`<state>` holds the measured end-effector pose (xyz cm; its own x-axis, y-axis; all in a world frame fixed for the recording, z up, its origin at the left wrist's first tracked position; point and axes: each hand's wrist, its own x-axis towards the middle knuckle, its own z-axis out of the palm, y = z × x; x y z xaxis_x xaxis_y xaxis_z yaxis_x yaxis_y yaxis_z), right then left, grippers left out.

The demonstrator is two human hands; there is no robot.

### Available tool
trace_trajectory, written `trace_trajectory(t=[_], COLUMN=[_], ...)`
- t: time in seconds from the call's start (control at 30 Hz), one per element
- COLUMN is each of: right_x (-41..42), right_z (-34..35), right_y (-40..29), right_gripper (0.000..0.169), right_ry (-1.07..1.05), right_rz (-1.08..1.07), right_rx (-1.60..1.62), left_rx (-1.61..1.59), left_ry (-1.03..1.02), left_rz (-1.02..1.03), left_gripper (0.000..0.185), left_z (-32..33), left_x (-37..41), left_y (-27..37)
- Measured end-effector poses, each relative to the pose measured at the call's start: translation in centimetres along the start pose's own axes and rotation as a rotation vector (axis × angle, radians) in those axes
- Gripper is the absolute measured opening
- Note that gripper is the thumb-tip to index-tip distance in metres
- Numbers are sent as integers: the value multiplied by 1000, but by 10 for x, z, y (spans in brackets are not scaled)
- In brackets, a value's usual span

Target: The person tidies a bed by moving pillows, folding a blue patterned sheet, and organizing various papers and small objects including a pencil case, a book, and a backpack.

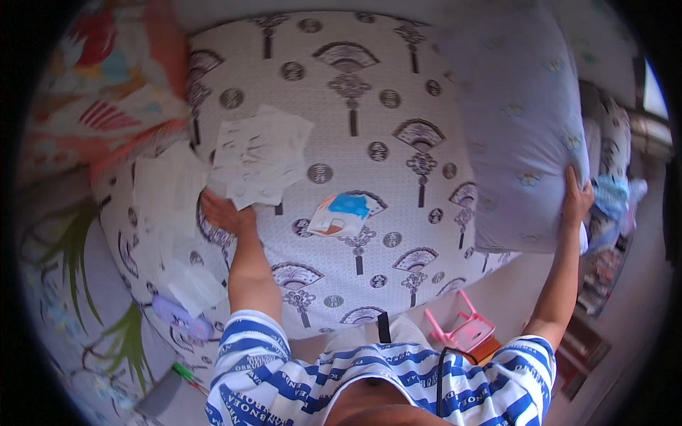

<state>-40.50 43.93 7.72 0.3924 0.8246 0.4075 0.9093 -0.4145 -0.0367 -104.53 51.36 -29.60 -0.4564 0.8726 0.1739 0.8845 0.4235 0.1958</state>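
Observation:
A pile of white paper sheets (pixel 261 154) with marks on them lies on a bed with a fan-patterned cover (pixel 346 160). My left hand (pixel 221 213) is at the near left corner of that pile, beside more loose pale sheets (pixel 170 186). Its fingers are partly blurred, and whether they hold a sheet cannot be told. At the right, my right hand (pixel 578 202) grips the outer edge of a thick pale lavender pillow or folded quilt (pixel 522 133), thumb on top. A small sheet painted blue and orange (pixel 341 214) rests on the cover between my arms.
An orange patterned textile (pixel 106 106) covers the far left corner. A purple case (pixel 181 318) lies near the bed's left edge, beside green-leaved decoration (pixel 77 261). A pink stool (pixel 469 330) stands on the floor to the right. Blue fabric (pixel 610 197) lies beyond my right hand.

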Motion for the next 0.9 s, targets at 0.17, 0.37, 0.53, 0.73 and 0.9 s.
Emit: trace_trajectory(t=[0.17, 0.37, 0.53, 0.73, 0.9], right_x=[25, 68, 45, -17, 15], right_z=[90, 233, 310, 406, 402], right_y=[58, 0, -189, -581, -346], right_gripper=[55, 60, 49, 37, 28], right_ry=[51, 146, -218, -658, -518], right_rz=[322, -161, 107, -360, -211], right_rx=[-248, 84, -623, 940, 740], left_rx=[-11, -113, 7, 55, -99], left_ry=[40, 20, 44, 61, 51], left_rz=[-16, 2, -27, 46, 48], left_gripper=[71, 75, 77, 85, 81], left_z=[-4, -9, 13, 12, 7], left_x=[-6, -2, -4, -2, 1], left_y=[5, 4, -3, -3, 4])
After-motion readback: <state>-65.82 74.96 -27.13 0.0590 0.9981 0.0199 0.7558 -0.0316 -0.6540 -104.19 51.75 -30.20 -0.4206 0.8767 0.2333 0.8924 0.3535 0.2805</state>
